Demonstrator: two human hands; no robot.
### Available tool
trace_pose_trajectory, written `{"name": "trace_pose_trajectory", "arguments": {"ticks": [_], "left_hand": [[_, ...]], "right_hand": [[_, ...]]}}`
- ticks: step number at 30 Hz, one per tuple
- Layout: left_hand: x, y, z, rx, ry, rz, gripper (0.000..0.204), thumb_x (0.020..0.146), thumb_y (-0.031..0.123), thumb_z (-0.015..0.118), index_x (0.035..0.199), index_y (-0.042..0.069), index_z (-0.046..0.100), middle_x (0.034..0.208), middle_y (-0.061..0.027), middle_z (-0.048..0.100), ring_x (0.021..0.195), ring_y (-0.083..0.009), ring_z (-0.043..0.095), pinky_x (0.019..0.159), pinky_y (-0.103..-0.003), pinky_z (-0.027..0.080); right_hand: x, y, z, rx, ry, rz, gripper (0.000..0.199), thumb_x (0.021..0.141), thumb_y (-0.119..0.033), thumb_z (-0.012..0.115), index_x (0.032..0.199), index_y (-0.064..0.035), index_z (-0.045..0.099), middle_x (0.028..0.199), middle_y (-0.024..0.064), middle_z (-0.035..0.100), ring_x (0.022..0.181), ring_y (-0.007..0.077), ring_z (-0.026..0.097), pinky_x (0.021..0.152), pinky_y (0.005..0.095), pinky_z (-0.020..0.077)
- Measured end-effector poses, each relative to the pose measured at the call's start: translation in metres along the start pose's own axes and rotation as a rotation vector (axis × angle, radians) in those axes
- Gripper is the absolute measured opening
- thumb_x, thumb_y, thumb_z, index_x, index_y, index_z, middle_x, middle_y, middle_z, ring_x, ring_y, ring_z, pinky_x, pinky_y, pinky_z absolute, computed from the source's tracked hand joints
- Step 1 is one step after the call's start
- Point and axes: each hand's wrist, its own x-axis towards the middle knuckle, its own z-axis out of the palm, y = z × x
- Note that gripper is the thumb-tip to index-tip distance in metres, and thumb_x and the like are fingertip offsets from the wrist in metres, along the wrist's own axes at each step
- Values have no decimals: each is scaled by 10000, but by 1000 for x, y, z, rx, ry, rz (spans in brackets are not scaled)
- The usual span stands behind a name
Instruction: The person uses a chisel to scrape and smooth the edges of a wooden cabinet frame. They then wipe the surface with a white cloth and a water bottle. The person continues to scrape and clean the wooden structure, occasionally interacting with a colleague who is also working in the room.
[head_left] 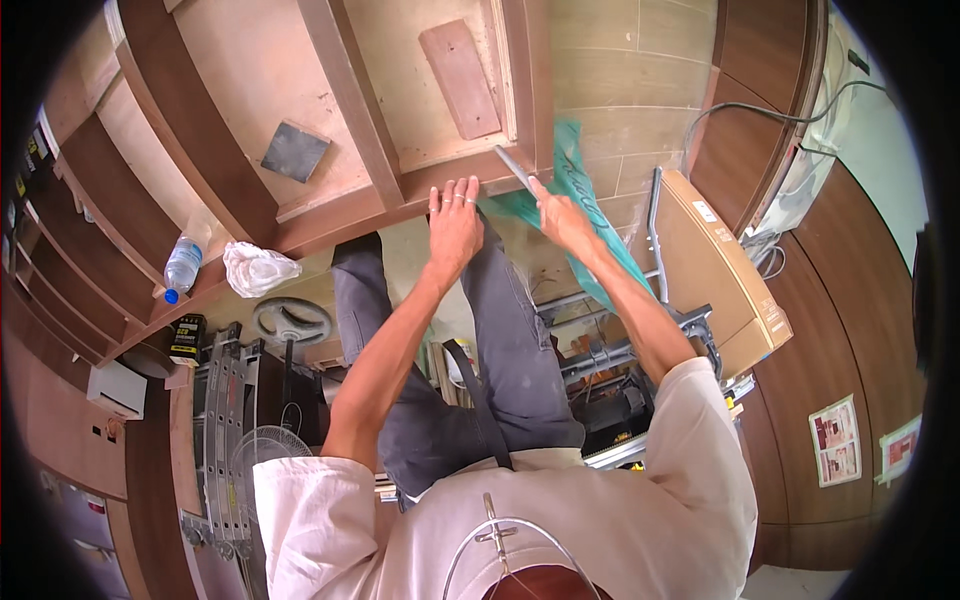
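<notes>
My left hand (457, 222) lies with its fingers stretched over the near edge of a brown wooden frame (330, 222). My right hand (565, 218) is closed around a flat, narrow grey metal tool (514, 166), perhaps a file or a blade; its handle is hidden in my fist. The tool's far end reaches the frame's near right corner, where I cannot tell whether it touches. Inside the frame's right-hand bay lies a reddish-brown wooden strip (460, 80) with small holes. A dark square block (295, 151) rests in the bay to the left.
On the frame's left part are a water bottle (184, 266) and a crumpled white plastic bag (258, 270). Green plastic sheeting (575, 180) hangs beside the right corner. A large cardboard box (715, 285) stands at right. Below left are a folded ladder (222, 430) and a fan (270, 470).
</notes>
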Motion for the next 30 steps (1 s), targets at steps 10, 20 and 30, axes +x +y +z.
{"name": "trace_pose_trajectory", "arguments": {"ticks": [10, 20, 30], "left_hand": [[16, -2, 6, -96, -7, -45, 436, 833, 106, 617, 1264, 50, 588, 1225, -170, 599, 1184, -344, 552, 1031, -482, 441], [48, -19, 8, -137, -59, 7, 188, 858, 121, 614, 1011, 25, 663, 1078, -141, 655, 1070, -305, 618, 872, -448, 524], [86, -31, 12, -29, -441, 77, 213, 865, 148, 576, 1003, 4, 651, 1020, -204, 679, 981, -355, 659, 858, -473, 535]], "right_hand": [[1, -22, -37, 214, 94, -22, 516, 988, -170, 459, 1500, -178, 402, 920, 327, 649, 868, 516, 622, 781, 534, 469], [-16, -37, -25, 325, 184, -11, 525, 987, -169, 460, 1507, -159, 385, 1147, 326, 623, 1065, 508, 587, 910, 513, 460], [-32, -47, -19, 459, 131, 118, 496, 1008, -160, 464, 1500, -147, 402, 1290, 295, 585, 1197, 456, 565, 996, 424, 444]]}}
